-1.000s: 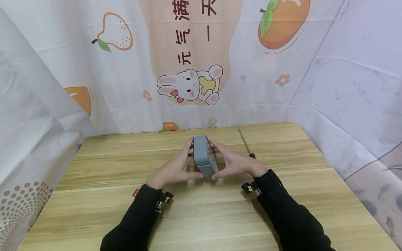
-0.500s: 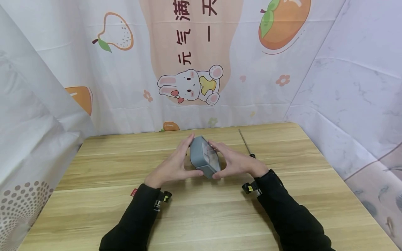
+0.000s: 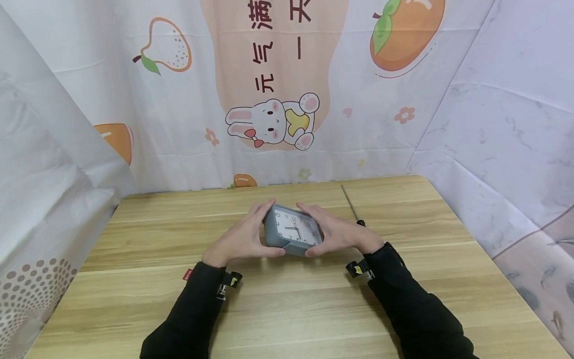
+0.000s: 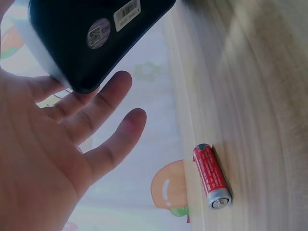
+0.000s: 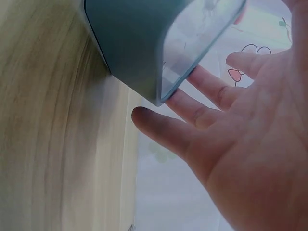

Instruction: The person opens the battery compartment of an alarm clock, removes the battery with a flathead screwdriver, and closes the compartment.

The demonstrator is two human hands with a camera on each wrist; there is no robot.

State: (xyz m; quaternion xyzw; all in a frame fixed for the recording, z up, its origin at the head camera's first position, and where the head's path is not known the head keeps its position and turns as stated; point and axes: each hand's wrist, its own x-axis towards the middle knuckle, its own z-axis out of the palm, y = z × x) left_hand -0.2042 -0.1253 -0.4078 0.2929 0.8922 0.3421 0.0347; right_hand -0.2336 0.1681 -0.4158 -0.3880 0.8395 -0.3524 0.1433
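Observation:
A grey square desk clock [image 3: 293, 230] with a white numbered dial is held over the middle of the table, its face tilted up toward the head camera and turned to the right. My left hand [image 3: 239, 239] grips its left side, thumb at the lower edge and fingers at the upper. On the opposite side my right hand [image 3: 338, 232] holds it, thumb low and fingertips along the far edge. The left wrist view catches the clock's dark back [image 4: 72, 29] with a barcode label and a round sticker. A red battery [image 4: 211, 175] lies on the table near the left fingers.
A long screwdriver [image 3: 353, 205] with a black handle lies beyond the right wrist, partly behind it. The wooden table [image 3: 287, 309] ends at a printed curtain [image 3: 179, 124] at the back, with more curtains on both sides.
The clock has turned from nearly edge-on so that its dial now faces up toward the head camera. The left hand has shifted slightly left with it; the right hand has hardly moved.

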